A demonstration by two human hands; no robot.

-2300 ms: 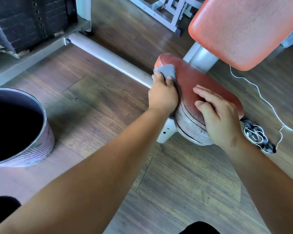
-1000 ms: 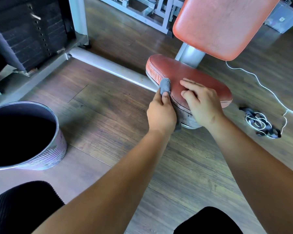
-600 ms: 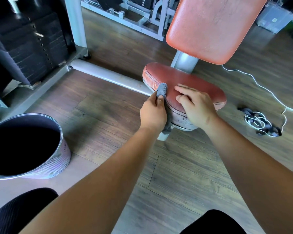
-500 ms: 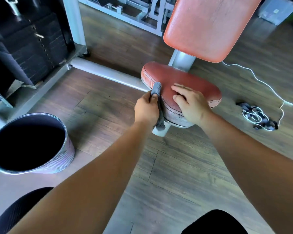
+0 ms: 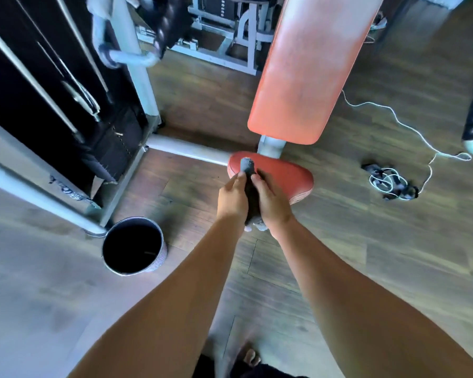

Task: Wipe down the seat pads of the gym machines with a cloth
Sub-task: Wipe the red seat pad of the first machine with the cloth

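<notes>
A grey cloth [image 5: 247, 165] lies over the left front edge of a red seat pad [image 5: 283, 173], its upper end poking past the fingertips and its lower end hanging off the pad's near rim between the wrists. The person's left hand [image 5: 231, 198] holds the cloth from the left, fingers together and closed along it; how the thumb lies underneath cannot be told. The right hand [image 5: 271, 199] rests just beside it on the pad, fingers stretched forward and together, its inner edge touching the cloth. The right half of the pad is uncovered. A long orange-red back pad [image 5: 309, 69] rises tilted behind the seat on a pale grey post. A grey frame tube [image 5: 187, 150] runs left from the seat to a dark weight stack [image 5: 112, 148]. A round metal bucket [image 5: 161, 253] with a dark inside stands on the wooden floor [image 5: 352, 241] to the left of the forearms, well apart from the seat. To the right, a white cord [image 5: 393, 118] trails across the floor to a tangled bundle of straps [image 5: 392, 184]
</notes>
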